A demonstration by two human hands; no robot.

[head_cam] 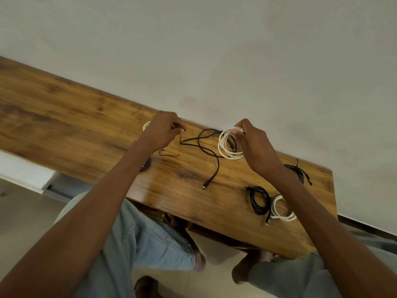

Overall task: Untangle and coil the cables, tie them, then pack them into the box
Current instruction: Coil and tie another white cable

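Observation:
My right hand point(255, 145) holds a coiled white cable point(226, 145) above the wooden table point(75, 117), thumb through the loop. My left hand point(163, 130) pinches a thin dark tie point(180, 140) that hangs down from its fingers. A loose black cable point(211, 157) snakes across the table between my hands, its plug pointing toward me. A coiled black cable point(260, 201) and a coiled white cable point(281, 209) lie side by side near the right front edge. Another black coil point(298, 172) sits behind my right wrist. No box is in view.
A second thin tie point(169, 153) lies on the table under my left hand. A white coil point(146, 125) and a dark coil point(145, 165) peek out from behind my left hand and forearm. A pale wall runs along the table's far edge.

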